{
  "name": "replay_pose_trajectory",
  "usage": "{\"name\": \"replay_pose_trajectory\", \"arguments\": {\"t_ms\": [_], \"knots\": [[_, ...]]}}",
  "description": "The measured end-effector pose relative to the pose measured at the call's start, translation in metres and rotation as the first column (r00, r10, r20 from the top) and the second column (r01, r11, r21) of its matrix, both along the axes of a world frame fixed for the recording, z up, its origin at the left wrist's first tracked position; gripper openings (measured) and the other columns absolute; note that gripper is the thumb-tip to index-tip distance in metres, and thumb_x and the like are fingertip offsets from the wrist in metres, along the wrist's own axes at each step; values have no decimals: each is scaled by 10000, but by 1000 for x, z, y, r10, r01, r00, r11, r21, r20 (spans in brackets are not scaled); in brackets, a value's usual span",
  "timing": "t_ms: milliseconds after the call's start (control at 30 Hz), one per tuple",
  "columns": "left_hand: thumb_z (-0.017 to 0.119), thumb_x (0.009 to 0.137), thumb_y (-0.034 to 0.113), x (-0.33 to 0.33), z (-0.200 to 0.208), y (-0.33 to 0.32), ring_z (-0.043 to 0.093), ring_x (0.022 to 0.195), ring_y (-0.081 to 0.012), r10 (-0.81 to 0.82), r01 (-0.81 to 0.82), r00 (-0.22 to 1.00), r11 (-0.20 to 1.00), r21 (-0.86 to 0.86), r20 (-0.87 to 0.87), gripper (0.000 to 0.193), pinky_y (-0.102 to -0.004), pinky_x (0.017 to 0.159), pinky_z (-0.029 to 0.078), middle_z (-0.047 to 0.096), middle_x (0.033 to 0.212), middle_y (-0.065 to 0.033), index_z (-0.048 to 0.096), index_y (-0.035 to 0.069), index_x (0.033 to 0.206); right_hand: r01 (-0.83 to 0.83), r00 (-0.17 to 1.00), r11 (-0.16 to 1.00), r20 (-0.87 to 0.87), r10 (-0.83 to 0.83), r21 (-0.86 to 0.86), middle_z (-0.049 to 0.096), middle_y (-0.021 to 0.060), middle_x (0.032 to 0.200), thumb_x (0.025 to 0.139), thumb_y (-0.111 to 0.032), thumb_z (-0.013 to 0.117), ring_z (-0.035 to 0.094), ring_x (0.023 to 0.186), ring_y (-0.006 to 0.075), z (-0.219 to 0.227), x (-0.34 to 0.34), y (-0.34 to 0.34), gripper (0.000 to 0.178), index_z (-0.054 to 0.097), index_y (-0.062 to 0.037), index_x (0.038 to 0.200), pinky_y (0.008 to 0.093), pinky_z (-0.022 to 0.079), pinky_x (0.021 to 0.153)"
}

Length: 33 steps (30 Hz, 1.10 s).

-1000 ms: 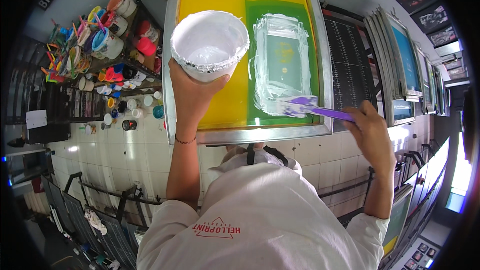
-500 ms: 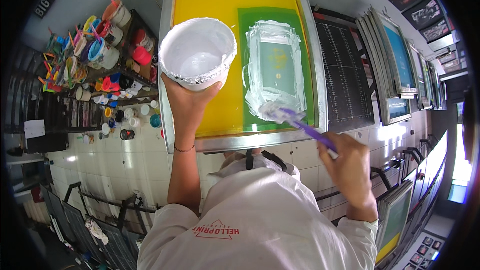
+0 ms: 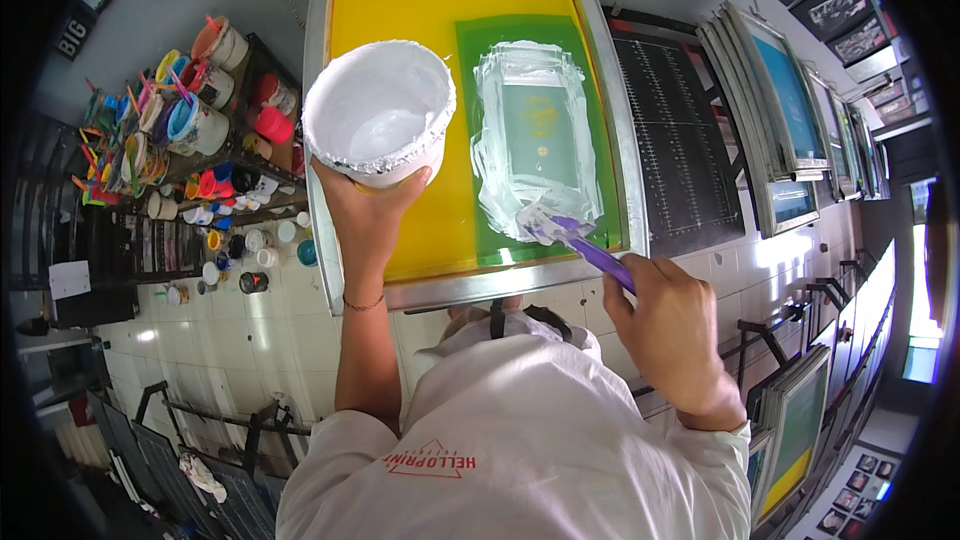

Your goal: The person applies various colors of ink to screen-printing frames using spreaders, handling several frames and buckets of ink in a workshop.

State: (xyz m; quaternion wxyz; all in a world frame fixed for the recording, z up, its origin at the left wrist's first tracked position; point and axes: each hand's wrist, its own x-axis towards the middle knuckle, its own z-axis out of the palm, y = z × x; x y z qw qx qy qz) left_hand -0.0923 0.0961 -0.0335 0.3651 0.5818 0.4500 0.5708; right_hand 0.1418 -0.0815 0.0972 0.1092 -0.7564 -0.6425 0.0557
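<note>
So the left hand (image 3: 368, 202) is wrapped around the underside of a white tub (image 3: 378, 112), fingers closed on its base, holding it up tilted so you can look straight into it. Inside is a layer of white ink, and the rim is crusted with it too. The tub hangs over the yellow part of a printing screen (image 3: 415, 0) with a metal frame.

The right hand (image 3: 668, 325) is closed tight on the handle of a purple spatula (image 3: 578, 240). The blade end, smeared white, sits up and to the left of that hand, touching the screen at the near edge of the green patch (image 3: 591, 150). Ahead of the blade there's a wide ring of white ink (image 3: 492, 130) spread around a clean green rectangle in the middle.

Off to the left of the tub hand is a shelf (image 3: 240, 155) crammed with colourful paint pots (image 3: 195, 125) and sticks, with smaller jars just below it. To the right of the spatula hand, a dark gridded board (image 3: 680, 140) lies beside the screen frame, and more framed screens (image 3: 780, 110) lean against the wall past that.
</note>
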Motion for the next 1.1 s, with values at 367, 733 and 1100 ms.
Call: {"name": "replay_pose_trajectory", "arguments": {"t_ms": [367,733,1100], "knots": [[935,678,148,-2,0,-3,461,1383,-288,-16,16,999,1000,-13,39,1082,-435,1183,378,432,1477,-170,277,21,1528,186,982,973,-10,-186,133,692,155,767,893,-178,728,673,652,363,11,39,-29,158,726,-20,903,440,543,629],[905,714,110,8,-5,-7,474,1382,-270,-45,44,999,999,16,30,1020,-423,1187,382,458,1484,-167,304,4,1531,219,971,976,94,-220,22,693,174,765,904,-206,723,683,677,378,-13,47,-12,186,720,-21,897,454,539,633],[935,647,90,-9,-5,-22,486,1367,-277,47,-46,999,995,-88,9,1074,-428,1158,405,461,1468,-172,308,-1,1514,-29,987,993,159,10,117,736,226,883,862,-198,733,720,816,384,24,141,144,275,771,-3,1052,442,555,802]]}}
